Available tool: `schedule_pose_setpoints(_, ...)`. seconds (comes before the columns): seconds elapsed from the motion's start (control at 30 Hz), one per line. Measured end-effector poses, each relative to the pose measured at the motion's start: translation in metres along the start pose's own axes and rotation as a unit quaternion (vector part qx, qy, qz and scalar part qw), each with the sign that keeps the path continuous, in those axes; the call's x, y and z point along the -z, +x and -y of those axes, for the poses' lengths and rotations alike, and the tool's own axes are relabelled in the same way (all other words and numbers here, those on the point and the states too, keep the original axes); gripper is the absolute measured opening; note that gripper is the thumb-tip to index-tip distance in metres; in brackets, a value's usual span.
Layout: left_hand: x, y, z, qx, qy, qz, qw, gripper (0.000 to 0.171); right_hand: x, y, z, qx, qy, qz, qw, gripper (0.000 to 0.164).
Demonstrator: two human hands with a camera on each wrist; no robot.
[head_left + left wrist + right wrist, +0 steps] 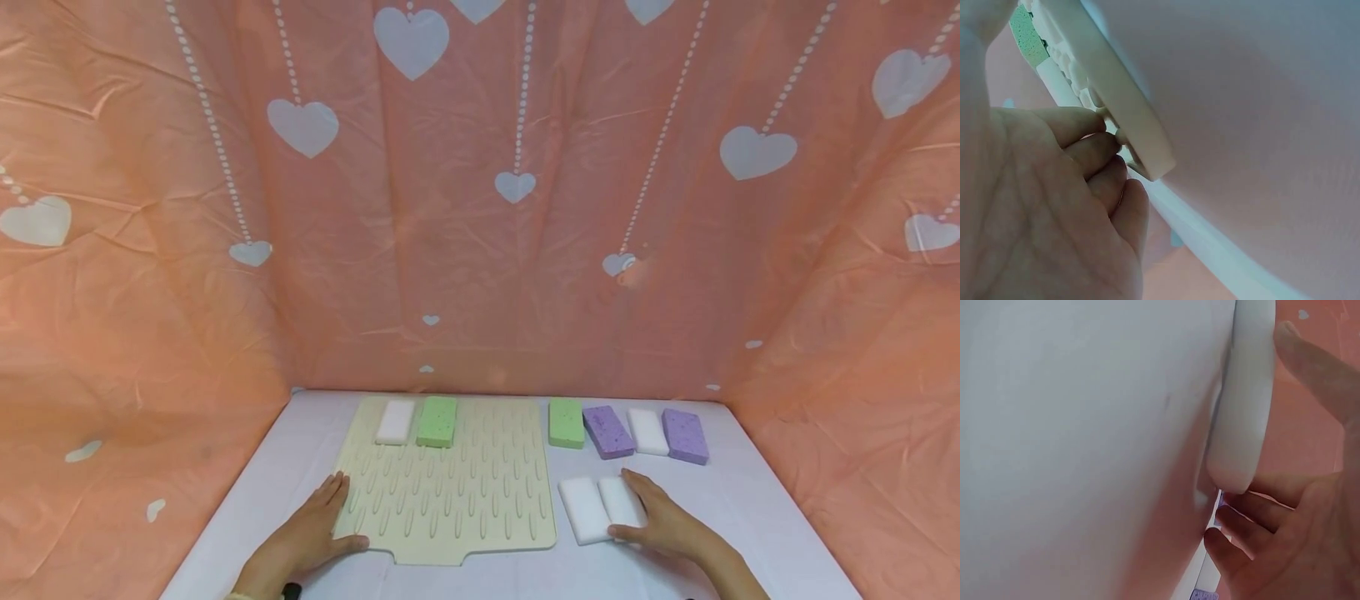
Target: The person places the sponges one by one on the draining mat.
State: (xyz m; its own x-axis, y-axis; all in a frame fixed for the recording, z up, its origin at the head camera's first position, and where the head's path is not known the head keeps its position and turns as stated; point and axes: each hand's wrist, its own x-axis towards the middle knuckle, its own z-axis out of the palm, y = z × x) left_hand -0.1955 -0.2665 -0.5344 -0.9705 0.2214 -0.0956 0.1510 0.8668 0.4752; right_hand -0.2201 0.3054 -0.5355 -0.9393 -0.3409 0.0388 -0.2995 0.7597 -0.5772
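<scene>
A cream ridged draining mat lies on the left half of the table. My left hand is at its near left corner; in the left wrist view, slightly bent fingers touch the mat's edge. On the mat's far part lie a white sponge and a green sponge. To the right of the mat, two white sponges lie side by side. My right hand holds the right one between thumb and fingers, across its length. The left one is beside it.
Along the back right stand a row of flat sponges: a green one, a purple one, a white one and another purple one. A peach curtain with hearts encloses the white table at the back and sides.
</scene>
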Motion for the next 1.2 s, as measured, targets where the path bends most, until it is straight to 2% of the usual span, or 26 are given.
schedule_pose_setpoints(0.2, 0.0, 0.0, -0.001, -0.002, -0.002, -0.005, 1.0, 0.121, 0.003, -0.004, -0.004, 0.009, -0.019, -0.001, 1.0, 0.107)
schedule_pose_setpoints(0.43, 0.001, 0.001, -0.003, 0.002, -0.004, -0.004, 1.0, 0.12, 0.008, -0.009, -0.008, 0.023, -0.005, 0.014, 1.0, 0.116)
schedule_pose_setpoints(0.73, 0.003, 0.002, -0.005, 0.01, -0.004, 0.0, 0.9999, 0.12, 0.013, -0.008, -0.011, 0.044, 0.001, 0.033, 0.998, 0.109)
schedule_pose_setpoints(1.0, 0.001, 0.0, -0.004, -0.001, -0.01, -0.006, 0.9999, 0.118, 0.014, -0.007, -0.011, 0.036, 0.0, 0.027, 0.999, 0.108)
schedule_pose_setpoints(1.2, 0.002, 0.001, -0.005, 0.003, -0.008, -0.002, 1.0, 0.12, 0.014, -0.008, -0.01, 0.04, -0.017, -0.003, 0.999, 0.107)
